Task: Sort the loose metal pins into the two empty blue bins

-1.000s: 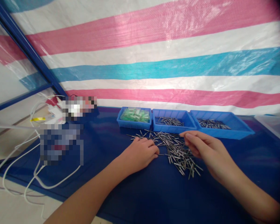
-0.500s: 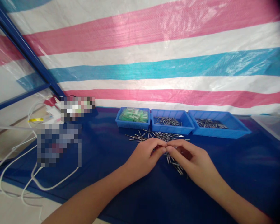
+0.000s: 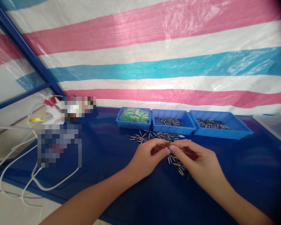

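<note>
My left hand [image 3: 148, 157] and my right hand [image 3: 200, 161] meet fingertip to fingertip above the blue table, thumbs and forefingers pinched. A small dark bit of something shows between the fingertips; the fingers cover most of it, so I cannot make out what it is. Under and behind the hands spreads a loose pile of thin metal rods [image 3: 154, 136], dark with shiny ends. Part of that pile is hidden by my hands, and some rods stick out below the fingers.
Three blue bins stand in a row behind the pile. The left bin [image 3: 134, 125] holds green-and-clear packets [image 3: 134, 115]; the middle bin [image 3: 174, 129] and right bin [image 3: 224, 134] hold short metal rods. A clear plastic container [image 3: 275, 128] sits far right. White cables [image 3: 49, 189] and blurred items lie left.
Both hands have shifted slightly to the right, still pinched together at the fingertips. The bins stay in place, and the pile looks much the same.
</note>
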Motion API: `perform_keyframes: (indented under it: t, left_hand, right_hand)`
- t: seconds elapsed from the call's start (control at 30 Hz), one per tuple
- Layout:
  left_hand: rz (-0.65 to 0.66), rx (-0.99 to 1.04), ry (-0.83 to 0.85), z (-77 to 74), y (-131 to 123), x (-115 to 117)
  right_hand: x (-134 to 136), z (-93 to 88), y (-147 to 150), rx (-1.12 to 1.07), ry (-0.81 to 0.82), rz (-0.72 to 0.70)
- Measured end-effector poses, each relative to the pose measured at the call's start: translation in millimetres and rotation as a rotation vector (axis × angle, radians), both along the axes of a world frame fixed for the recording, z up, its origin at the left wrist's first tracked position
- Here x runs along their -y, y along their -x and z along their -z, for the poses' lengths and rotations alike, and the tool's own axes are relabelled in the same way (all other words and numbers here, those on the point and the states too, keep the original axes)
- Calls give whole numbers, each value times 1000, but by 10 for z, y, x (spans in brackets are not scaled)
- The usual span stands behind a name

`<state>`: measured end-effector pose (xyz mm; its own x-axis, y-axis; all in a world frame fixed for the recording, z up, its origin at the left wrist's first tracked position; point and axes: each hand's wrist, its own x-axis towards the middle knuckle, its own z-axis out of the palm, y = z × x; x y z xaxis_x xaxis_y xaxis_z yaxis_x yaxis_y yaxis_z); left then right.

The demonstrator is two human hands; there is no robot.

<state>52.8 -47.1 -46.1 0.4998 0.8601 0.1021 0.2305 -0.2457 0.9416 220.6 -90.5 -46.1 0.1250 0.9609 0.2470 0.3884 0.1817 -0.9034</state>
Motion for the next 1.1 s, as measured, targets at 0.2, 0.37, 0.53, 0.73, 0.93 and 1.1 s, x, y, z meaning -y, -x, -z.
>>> perform_keyframes:
  t: [0.2,0.37,0.53,0.73,0.93,1.1]
  left_hand:
    - [-1,-57,-96,-33,0,-16]
    - [-68,2,-134,-36,30,-53]
    - [-87,33,-168,-65,50,-59]
    - [-74,-133,-245,-110,83,-73]
    - [-17,-553,-505,-81,200,-193]
    - [27,-756,-601,-60,251,-199]
  right_hand:
    - [26,1,-3,164,-110,-28]
    - [2,-21,-26,140,-100,-45]
    - [-24,0,-26,115,-3,-122]
    - [-163,-9,-141,-316,116,79]
    - [-429,-96,-626,-704,70,319]
    - [-448,-121,-756,-750,184,305]
